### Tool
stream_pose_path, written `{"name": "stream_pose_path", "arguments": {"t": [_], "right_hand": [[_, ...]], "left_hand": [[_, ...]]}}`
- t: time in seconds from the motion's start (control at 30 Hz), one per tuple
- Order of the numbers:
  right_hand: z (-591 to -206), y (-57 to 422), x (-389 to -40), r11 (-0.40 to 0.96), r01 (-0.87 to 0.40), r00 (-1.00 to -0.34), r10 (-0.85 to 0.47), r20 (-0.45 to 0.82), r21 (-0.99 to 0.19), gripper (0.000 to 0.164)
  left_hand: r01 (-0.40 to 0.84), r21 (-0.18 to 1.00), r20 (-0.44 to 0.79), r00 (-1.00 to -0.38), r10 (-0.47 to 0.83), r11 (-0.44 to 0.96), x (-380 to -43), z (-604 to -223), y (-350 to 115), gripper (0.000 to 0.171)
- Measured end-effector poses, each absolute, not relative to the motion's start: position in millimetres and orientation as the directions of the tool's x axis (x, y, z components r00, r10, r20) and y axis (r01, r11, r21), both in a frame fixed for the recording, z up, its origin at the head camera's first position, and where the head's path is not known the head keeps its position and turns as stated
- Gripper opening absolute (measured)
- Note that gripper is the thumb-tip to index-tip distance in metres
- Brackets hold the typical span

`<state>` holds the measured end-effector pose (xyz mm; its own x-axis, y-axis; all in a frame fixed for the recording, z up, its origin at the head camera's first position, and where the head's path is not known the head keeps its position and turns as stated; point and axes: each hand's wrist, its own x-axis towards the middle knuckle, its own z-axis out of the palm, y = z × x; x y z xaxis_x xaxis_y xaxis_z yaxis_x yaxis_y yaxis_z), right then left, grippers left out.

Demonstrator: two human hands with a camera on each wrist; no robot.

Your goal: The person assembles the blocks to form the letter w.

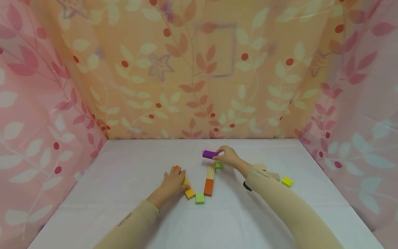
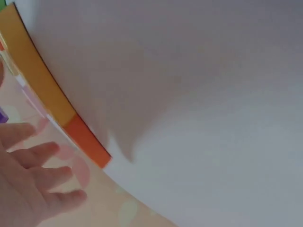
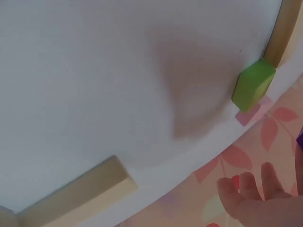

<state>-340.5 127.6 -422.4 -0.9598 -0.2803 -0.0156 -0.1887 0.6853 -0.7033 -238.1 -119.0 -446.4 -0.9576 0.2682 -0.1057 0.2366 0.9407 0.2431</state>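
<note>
Between thumb and fingers, my right hand (image 1: 229,156) pinches a purple block (image 1: 209,154) above the far middle of the table. Below it, a green block (image 1: 219,165) sits beside the end of a striped pale block (image 1: 211,172), which lines up with an orange block (image 1: 208,187). My left hand (image 1: 171,183) lies along a slanted row on the left, its fingers fairly straight. That row has a yellow-orange block (image 2: 45,71) and, end to end with it, a red-orange block (image 2: 89,142). A light green block (image 1: 200,199) lies at the near end, between both rows.
Right of the right forearm are pale wooden blocks (image 1: 273,175) and a bright yellow block (image 1: 287,182). A pink block (image 3: 246,117) shows behind the green one in the right wrist view. White cloth (image 1: 124,166) covers the table, with patterned curtains (image 1: 192,69) around it.
</note>
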Motion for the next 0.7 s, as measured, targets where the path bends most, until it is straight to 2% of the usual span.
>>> {"name": "stream_pose_path", "arguments": {"t": [0.23,0.43,0.7], "right_hand": [[-431.2,150.2,-314.3,0.624,-0.112,-0.986,-0.167,0.009,-0.773,0.029],[-436.3,165.6,-292.0,0.612,-0.094,-0.994,-0.102,0.04,-0.785,0.026],[-451.9,179.9,-265.9,0.676,0.007,-0.996,-0.061,-0.065,-0.737,0.028]], "left_hand": [[0.377,0.245,-0.102,-0.906,0.41,0.893,-243.6,-444.2,-93.4,0.067],[0.384,0.249,-0.182,-0.883,0.432,0.889,-256.0,-447.9,-71.5,0.071],[0.453,0.211,-0.197,-0.848,0.492,0.866,-260.7,-447.1,-58.2,0.068]]}}
